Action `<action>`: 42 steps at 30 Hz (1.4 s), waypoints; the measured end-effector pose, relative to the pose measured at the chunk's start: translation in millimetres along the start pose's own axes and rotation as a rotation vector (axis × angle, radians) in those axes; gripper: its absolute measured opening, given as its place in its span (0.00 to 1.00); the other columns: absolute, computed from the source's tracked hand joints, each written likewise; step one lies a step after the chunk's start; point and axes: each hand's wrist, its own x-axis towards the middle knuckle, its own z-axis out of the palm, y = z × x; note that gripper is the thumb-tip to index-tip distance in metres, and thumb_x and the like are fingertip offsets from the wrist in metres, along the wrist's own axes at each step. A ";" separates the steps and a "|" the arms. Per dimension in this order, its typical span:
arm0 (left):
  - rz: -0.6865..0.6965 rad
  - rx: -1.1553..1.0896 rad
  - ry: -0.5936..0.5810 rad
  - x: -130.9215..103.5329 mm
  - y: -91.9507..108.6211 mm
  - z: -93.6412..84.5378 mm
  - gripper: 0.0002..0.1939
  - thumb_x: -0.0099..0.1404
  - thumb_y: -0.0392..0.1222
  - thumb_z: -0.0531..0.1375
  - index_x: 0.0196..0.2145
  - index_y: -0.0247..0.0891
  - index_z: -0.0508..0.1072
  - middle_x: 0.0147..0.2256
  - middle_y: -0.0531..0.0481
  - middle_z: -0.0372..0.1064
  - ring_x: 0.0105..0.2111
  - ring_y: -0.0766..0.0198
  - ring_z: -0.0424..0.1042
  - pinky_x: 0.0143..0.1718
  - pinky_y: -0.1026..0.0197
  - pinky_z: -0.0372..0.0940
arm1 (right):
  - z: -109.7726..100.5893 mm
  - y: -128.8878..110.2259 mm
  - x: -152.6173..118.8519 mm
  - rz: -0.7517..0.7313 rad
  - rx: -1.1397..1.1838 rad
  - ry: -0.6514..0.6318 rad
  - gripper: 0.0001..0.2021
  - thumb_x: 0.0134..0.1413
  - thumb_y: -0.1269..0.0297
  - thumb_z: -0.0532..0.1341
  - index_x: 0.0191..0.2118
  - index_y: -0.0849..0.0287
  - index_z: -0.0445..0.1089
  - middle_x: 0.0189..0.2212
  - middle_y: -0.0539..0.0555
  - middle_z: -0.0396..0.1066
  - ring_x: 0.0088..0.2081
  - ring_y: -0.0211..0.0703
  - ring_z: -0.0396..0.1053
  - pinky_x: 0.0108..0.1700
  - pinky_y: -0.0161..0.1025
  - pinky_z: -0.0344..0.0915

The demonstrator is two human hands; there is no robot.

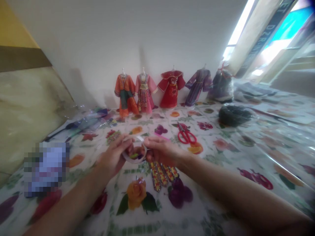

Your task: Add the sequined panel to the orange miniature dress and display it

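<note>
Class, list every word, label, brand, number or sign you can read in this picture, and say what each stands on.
"ET": on the dark, slanting flat strip at upper right, near the picture's top edge.
"DZR": farther down that strip; the letters after it are too blurred to read surely.
Pale blue, pixelated flat object at left: unreadable.
White ring-shaped roll: no writing can be made out.

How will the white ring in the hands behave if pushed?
Stood on edge, the white ring would probably roll, being round. Its thin wall and open centre suggest it is light. Its even circle between the left hand and right hand hints at stiffness.
</note>
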 end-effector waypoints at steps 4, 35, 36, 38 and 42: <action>-0.100 -0.165 -0.063 -1.6 -3.4 5.9 0.16 0.66 0.43 0.62 0.23 0.35 0.65 0.20 0.55 0.60 0.21 0.70 0.61 0.25 0.67 0.59 | 6.2 13.0 -0.9 -0.006 -0.033 -0.017 0.13 0.55 0.57 0.69 0.37 0.62 0.73 0.25 0.47 0.72 0.26 0.30 0.70 0.32 0.30 0.66; 0.299 0.693 -0.303 -23.1 16.9 3.3 0.16 0.69 0.51 0.56 0.29 0.40 0.73 0.34 0.46 0.71 0.39 0.54 0.71 0.45 0.57 0.62 | 27.8 -19.5 -19.8 -0.028 -0.627 -0.090 0.14 0.57 0.53 0.65 0.31 0.60 0.77 0.22 0.47 0.69 0.22 0.29 0.55 0.25 0.33 0.47; 0.260 0.680 -0.337 -21.6 17.6 1.8 0.16 0.70 0.51 0.56 0.29 0.39 0.72 0.33 0.46 0.71 0.37 0.56 0.71 0.42 0.57 0.63 | 28.0 -19.2 -19.6 -0.024 -0.630 -0.093 0.14 0.58 0.54 0.65 0.31 0.60 0.77 0.21 0.46 0.68 0.21 0.29 0.55 0.25 0.34 0.47; 0.190 0.647 -0.360 -18.4 17.8 -1.9 0.16 0.69 0.52 0.57 0.29 0.39 0.72 0.32 0.48 0.70 0.34 0.58 0.69 0.39 0.59 0.62 | 27.6 -19.1 -18.8 -0.039 -0.635 -0.101 0.12 0.57 0.56 0.66 0.31 0.60 0.77 0.21 0.46 0.67 0.22 0.29 0.54 0.25 0.33 0.48; 0.123 0.528 -0.357 -13.4 14.3 -8.5 0.16 0.66 0.52 0.62 0.26 0.38 0.72 0.31 0.48 0.70 0.35 0.60 0.68 0.38 0.60 0.61 | 24.4 -21.6 -16.9 -0.105 -0.656 -0.133 0.09 0.56 0.59 0.67 0.30 0.59 0.77 0.23 0.46 0.68 0.26 0.30 0.59 0.31 0.33 0.55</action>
